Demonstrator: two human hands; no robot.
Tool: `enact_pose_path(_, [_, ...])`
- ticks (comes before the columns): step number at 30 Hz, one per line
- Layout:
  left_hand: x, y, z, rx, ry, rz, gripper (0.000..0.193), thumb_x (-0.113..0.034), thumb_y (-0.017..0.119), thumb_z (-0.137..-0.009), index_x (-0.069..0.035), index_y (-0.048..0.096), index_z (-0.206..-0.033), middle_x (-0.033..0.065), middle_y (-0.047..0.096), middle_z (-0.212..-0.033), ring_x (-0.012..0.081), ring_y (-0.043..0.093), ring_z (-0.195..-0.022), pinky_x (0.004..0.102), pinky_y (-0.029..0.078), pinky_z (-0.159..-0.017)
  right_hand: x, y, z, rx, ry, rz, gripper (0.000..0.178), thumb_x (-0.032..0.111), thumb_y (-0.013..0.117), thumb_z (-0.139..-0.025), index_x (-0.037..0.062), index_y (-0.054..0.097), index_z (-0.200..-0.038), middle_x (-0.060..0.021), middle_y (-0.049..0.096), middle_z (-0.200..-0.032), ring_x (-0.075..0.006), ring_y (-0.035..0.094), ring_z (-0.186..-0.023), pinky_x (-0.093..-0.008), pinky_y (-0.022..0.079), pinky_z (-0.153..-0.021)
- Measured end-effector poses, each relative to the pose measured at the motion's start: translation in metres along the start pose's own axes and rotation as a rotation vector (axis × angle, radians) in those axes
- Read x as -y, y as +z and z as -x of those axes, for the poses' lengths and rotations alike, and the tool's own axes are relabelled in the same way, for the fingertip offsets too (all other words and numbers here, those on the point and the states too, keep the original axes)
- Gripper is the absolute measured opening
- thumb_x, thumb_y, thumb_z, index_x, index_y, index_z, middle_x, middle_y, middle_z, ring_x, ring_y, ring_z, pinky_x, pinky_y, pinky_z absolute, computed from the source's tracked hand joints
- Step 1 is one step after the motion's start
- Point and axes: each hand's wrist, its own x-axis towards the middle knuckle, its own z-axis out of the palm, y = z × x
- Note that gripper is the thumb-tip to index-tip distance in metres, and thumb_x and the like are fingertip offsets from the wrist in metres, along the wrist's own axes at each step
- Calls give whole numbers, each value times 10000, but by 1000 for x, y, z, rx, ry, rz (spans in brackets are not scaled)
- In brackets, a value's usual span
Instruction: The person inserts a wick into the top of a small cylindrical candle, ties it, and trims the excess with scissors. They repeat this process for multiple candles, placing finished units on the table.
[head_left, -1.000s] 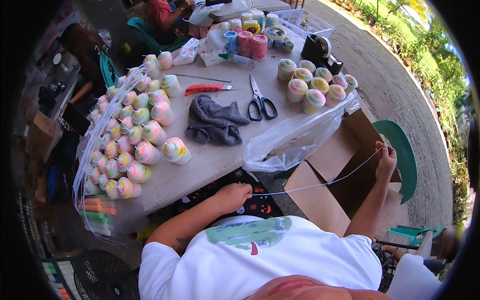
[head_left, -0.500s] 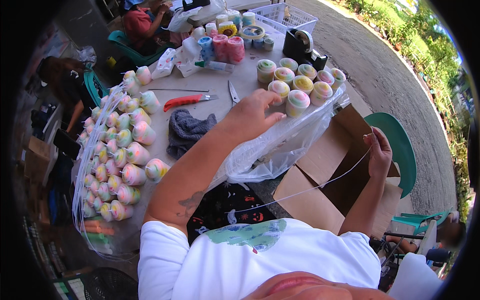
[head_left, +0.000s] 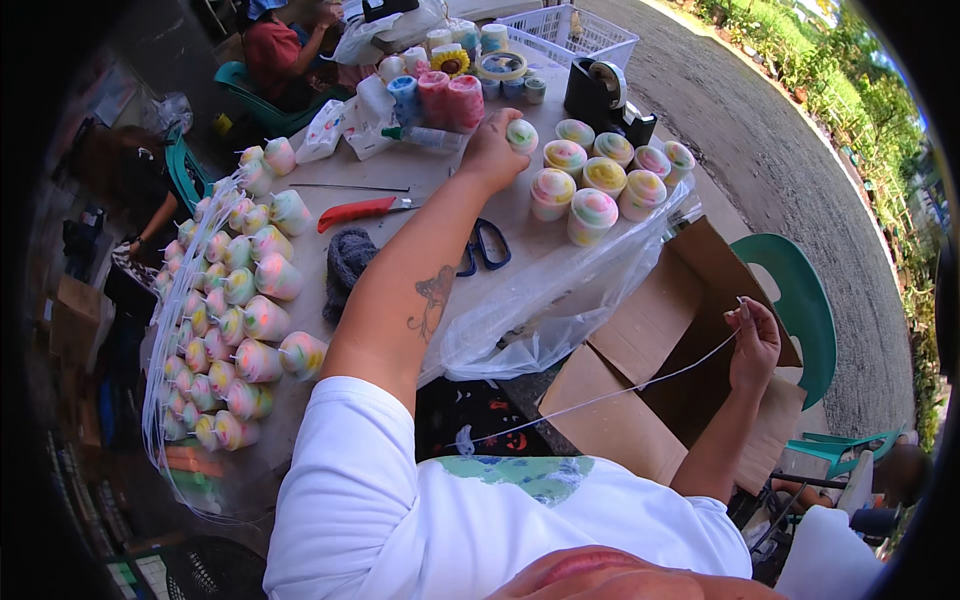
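My left hand (head_left: 492, 155) reaches across the table and is closed around a swirled pastel candle (head_left: 521, 136), its rounded top showing. Beside it stand several more swirled candles (head_left: 604, 177) in a close group. Off to the right, over an open cardboard box (head_left: 640, 410), my right hand (head_left: 755, 345) pinches the end of a long white wick (head_left: 620, 391). The wick runs slackly down to the left, toward my lap. Under my left forearm are scissors (head_left: 488, 246) with dark blue handles, their blades mostly hidden, and a dark grey cloth (head_left: 350, 270).
At the left edge lie many wicked candles (head_left: 262, 318) beside a bundle of white wicks (head_left: 160, 380). A red cutter (head_left: 355, 212), clear plastic sheet (head_left: 530, 325), tape dispenser (head_left: 607, 100) and white basket (head_left: 575, 35) are around. People sit beyond the table; a green chair (head_left: 800, 300) stands right.
My left hand has moved away and left, taking hold of the rear-left candle of the group and lifting it aside. The scissors' handles have come into view. My right hand, still pinching the wick, is slightly lower.
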Motion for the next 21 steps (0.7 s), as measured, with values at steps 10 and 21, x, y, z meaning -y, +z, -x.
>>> enact_pose_path(10, [-80, -112, 190, -355, 390, 28, 705, 1, 735, -651, -65, 432, -1284, 154, 539, -1190, 356, 521, -1112, 447, 400, -973, 70, 161, 43, 444, -183, -158, 155, -78, 627, -859, -37, 637, -1008, -75, 658, -953, -163, 645, -883, -274, 520, -805])
enact_pose_path(21, [-76, -180, 328, -501, 302, -130, 717, 46, 724, -589, -57, 482, -1255, 137, 547, -1194, 330, 526, -1120, 447, 392, -990, 118, 289, 151, 818, -977, 279, 268, -21, 723, -720, 37, 650, -971, -97, 575, -857, -265, 593, -757, -358, 490, -652])
